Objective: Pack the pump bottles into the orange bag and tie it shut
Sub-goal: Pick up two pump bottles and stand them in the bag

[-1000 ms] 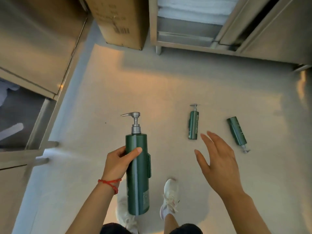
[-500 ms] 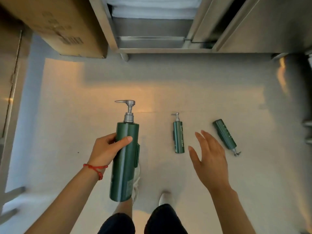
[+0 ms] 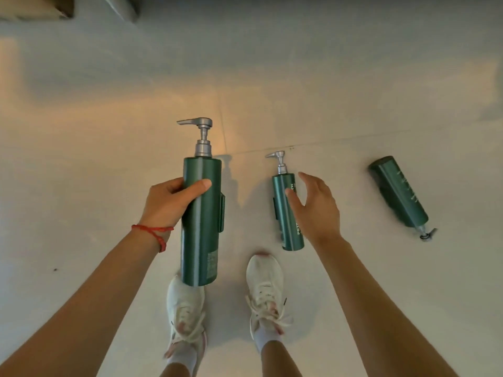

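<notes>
The left hand (image 3: 170,204) is gripping a tall green pump bottle (image 3: 201,221) around its upper part, holding it above the floor (image 3: 81,172), pump end away from the person. The right hand (image 3: 317,210) is hovering with spread, relaxed fingers over a second pump bottle (image 3: 283,210) lying on the floor. A third pump bottle (image 3: 398,195) is lying further to the right of this hand.
</notes>
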`<state>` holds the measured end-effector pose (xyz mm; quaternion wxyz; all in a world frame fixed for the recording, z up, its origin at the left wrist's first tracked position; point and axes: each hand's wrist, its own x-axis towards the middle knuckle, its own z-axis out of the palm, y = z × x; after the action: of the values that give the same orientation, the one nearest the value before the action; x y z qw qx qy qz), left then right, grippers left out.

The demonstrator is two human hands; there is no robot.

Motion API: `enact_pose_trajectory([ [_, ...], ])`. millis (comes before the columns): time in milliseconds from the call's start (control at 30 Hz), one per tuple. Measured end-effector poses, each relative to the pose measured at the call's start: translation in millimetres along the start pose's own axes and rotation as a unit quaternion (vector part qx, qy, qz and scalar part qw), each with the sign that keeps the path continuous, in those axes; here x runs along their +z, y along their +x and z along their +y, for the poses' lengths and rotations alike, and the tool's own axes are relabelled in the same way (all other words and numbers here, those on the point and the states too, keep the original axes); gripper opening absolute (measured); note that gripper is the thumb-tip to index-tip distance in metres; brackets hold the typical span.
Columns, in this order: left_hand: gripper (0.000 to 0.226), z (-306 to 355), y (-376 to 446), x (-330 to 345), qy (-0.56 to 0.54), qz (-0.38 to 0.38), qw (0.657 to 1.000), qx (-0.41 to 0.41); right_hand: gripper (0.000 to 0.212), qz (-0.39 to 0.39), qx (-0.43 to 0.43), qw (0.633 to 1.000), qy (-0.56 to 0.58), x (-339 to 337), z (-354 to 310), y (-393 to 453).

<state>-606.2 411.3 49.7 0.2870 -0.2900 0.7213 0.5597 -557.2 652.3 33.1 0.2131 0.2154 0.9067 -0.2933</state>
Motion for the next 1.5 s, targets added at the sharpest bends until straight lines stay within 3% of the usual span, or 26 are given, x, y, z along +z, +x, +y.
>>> enact_pose_trajectory([
  [233,0.011,-64.4,49.9,18.7,0.019,-0.018,0.999,-0.019,0.065,-0.022,0.146,0.986,0.070,82.7,46.7,61.7],
  [500,0.014,-77.6,44.9,6.2,0.014,-0.002,0.999,-0.046,0.027,0.023,0.156,0.971,0.178,90.6,41.5,68.8],
  [633,0.013,-49.3,11.3,-4.3,0.006,-0.006,0.999,-0.041,0.020,-0.001,0.178,0.926,0.333,46.6,6.2,35.8],
  [767,0.011,-4.2,-39.1,-22.7,-0.016,-0.009,0.999,-0.034,0.022,-0.034,0.166,0.902,0.398,-14.0,-36.2,-16.8],
  [1133,0.006,157.5,-206.3,-83.0,-0.104,-0.008,0.994,0.038,0.021,-0.047,0.030,0.923,0.380,-204.4,-176.5,-142.2],
  [1333,0.005,245.9,-291.9,-127.1,-0.145,0.021,0.983,0.113,0.049,-0.043,-0.055,0.922,0.381,-304.1,-263.1,-193.8],
  [1500,0.005,305.2,-353.3,-163.6,-0.182,0.064,0.967,0.164,0.050,-0.044,-0.114,0.916,0.383,-360.9,-317.2,-237.2],
])
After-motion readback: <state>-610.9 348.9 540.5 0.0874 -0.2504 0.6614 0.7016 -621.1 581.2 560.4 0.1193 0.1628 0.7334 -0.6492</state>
